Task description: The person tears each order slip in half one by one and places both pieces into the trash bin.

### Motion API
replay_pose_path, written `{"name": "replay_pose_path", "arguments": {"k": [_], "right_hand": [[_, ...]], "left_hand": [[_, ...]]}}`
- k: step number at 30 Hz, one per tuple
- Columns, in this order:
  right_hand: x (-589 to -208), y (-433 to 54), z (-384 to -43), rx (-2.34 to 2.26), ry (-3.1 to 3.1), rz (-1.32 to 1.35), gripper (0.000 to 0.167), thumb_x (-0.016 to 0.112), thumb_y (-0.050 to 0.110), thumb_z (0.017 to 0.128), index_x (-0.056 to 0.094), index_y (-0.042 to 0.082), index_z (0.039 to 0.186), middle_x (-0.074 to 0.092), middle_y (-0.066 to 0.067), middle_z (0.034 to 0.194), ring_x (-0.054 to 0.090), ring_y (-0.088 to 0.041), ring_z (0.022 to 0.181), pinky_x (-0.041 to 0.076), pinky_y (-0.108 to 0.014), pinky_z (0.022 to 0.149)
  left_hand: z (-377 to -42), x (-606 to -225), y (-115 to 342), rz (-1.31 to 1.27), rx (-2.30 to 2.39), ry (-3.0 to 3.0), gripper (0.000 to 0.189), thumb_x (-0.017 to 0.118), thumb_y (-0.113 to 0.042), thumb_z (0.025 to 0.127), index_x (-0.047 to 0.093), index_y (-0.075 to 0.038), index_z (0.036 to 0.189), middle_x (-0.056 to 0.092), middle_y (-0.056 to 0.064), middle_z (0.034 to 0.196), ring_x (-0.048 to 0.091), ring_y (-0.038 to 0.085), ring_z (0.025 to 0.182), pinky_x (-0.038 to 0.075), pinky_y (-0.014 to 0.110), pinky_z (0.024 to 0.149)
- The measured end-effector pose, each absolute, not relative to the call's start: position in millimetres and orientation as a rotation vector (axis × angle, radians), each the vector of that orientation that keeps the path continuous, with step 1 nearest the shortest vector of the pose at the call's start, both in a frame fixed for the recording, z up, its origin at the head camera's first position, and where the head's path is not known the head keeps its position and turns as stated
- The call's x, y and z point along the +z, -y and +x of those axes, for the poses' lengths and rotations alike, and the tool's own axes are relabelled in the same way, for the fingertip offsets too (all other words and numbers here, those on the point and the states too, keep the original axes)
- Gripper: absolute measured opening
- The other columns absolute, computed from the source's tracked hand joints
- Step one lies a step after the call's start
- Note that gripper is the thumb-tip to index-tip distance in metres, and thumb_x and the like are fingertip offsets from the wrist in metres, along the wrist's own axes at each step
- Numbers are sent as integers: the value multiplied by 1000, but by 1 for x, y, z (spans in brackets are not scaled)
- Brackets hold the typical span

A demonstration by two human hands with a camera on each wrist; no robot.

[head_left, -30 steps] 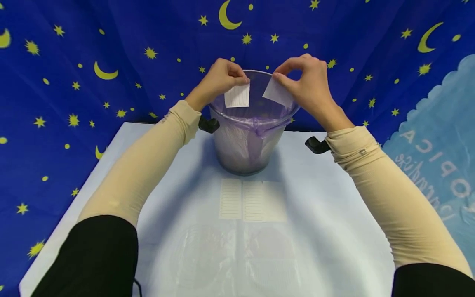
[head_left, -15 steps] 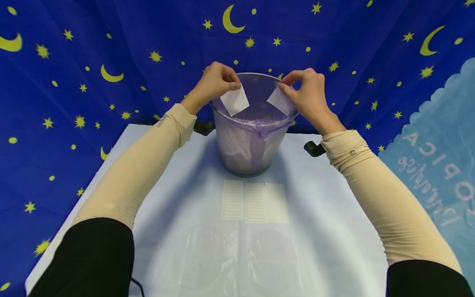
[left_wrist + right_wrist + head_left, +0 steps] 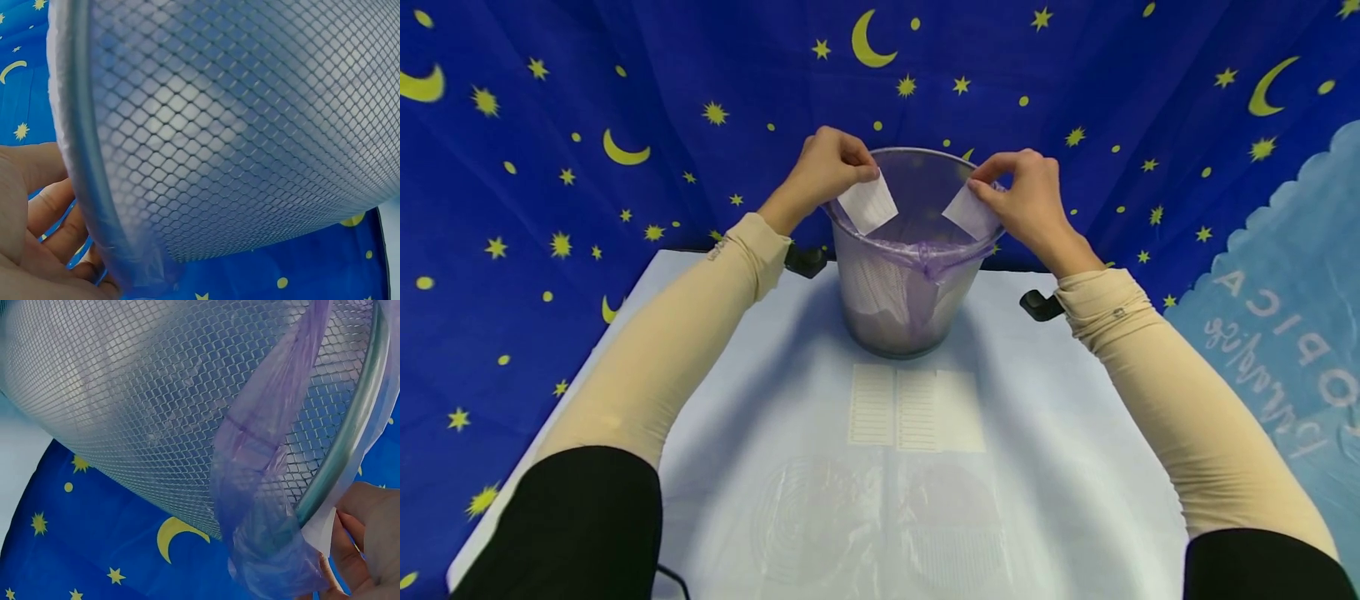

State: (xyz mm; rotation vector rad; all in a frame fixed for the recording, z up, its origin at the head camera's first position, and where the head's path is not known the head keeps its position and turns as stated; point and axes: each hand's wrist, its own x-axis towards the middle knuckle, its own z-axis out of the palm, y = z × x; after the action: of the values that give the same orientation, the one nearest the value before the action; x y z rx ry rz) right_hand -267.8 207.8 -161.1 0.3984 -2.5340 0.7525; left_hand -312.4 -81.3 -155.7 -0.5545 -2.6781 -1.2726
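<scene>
A mesh wastebasket (image 3: pixel 874 292) stands upright at the back of the table, lined with a translucent purple bag (image 3: pixel 928 262) knotted at the front of the rim. At its left rim my left hand (image 3: pixel 826 171) pinches a small white paper slip (image 3: pixel 869 205), which slants down inside the opening. Opposite, my right hand (image 3: pixel 1032 198) pinches a second white slip (image 3: pixel 970 213) at the right rim. Through the mesh, the left wrist view shows the left slip (image 3: pixel 187 119) as a pale patch. In the right wrist view, my right fingertips are partly hidden by the bag (image 3: pixel 256 444).
Several pale paper strips (image 3: pixel 872 404), some with ruled lines, lie in front of the wastebasket. Nearer, a clear plastic sheet (image 3: pixel 820 508) with round outlines lies on the white table (image 3: pixel 1075 483). A blue star-and-moon curtain (image 3: pixel 700 50) hangs close behind.
Both hands have moved apart and slightly down, each carrying its slip nearer its own side of the wastebasket's rim. The left slip has tilted. The head view has shifted a little.
</scene>
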Motion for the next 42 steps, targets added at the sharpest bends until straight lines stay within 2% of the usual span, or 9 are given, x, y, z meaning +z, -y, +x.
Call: {"name": "replay_pose_path", "arguments": {"k": [10, 19, 27, 31, 35, 37, 38, 39, 42], "right_hand": [[-161, -213, -265, 753, 2544, 378, 22, 75, 25, 99, 83, 6, 107, 80, -13, 110, 63, -28, 108, 42, -36, 85], [-162, -213, -263, 768, 2566, 352, 24, 74, 27, 100, 82, 5, 109, 80, -13, 111, 62, -28, 111, 46, -39, 89], [-161, -212, -261, 756, 2596, 334, 25, 73, 29, 101, 82, 7, 111, 80, -12, 114, 60, -23, 107, 45, -25, 74], [-162, -214, -260, 751, 2597, 348, 26, 72, 28, 102, 82, 7, 113, 79, -13, 114, 61, -26, 110, 45, -32, 82], [-163, -218, -260, 747, 2603, 357, 31, 69, 32, 103, 80, 6, 118, 78, -13, 118, 64, -29, 119, 48, -45, 99], [-163, -220, -259, 758, 2588, 362, 35, 68, 33, 103, 78, 5, 122, 77, -14, 121, 64, -31, 125, 45, -49, 109], [-163, -222, -259, 766, 2576, 361, 36, 68, 33, 103, 77, 4, 123, 77, -15, 122, 63, -33, 128, 42, -50, 114], [-163, -224, -258, 769, 2568, 355, 39, 68, 34, 103, 76, 3, 126, 76, -16, 125, 61, -34, 131, 40, -51, 117], [-162, -232, -255, 784, 2554, 313, 46, 66, 36, 104, 70, 1, 135, 71, -18, 135, 57, -36, 136, 34, -52, 122]], "left_hand": [[-313, -159, 82, -550, -1287, 2677, 13, 76, -18, 98, 82, -6, 99, 72, -6, 84, 60, 11, 79, 47, 25, 72], [-309, -159, 82, -556, -1280, 2680, 14, 75, -19, 99, 81, -7, 100, 74, -1, 90, 61, 12, 82, 48, 25, 72], [-306, -157, 87, -589, -1237, 2644, 14, 74, -19, 99, 82, -6, 99, 75, 1, 91, 61, 12, 81, 47, 26, 72], [-305, -156, 92, -576, -1227, 2647, 16, 73, -21, 99, 82, -8, 101, 76, 1, 93, 62, 12, 84, 48, 25, 75], [-303, -154, 98, -554, -1253, 2643, 17, 74, -22, 99, 83, -8, 103, 79, 4, 98, 67, 16, 90, 50, 27, 78], [-302, -153, 102, -539, -1265, 2641, 18, 74, -23, 99, 83, -8, 104, 80, 4, 100, 68, 18, 93, 51, 29, 81], [-303, -152, 105, -538, -1269, 2635, 19, 74, -23, 100, 83, -8, 105, 80, 5, 101, 68, 18, 95, 52, 30, 85], [-303, -151, 108, -532, -1271, 2631, 19, 73, -24, 100, 83, -8, 106, 80, 5, 103, 68, 18, 97, 50, 29, 98], [-303, -147, 119, -498, -1261, 2637, 23, 72, -27, 102, 82, -8, 111, 78, 3, 106, 66, 16, 100, 48, 33, 107]]}}
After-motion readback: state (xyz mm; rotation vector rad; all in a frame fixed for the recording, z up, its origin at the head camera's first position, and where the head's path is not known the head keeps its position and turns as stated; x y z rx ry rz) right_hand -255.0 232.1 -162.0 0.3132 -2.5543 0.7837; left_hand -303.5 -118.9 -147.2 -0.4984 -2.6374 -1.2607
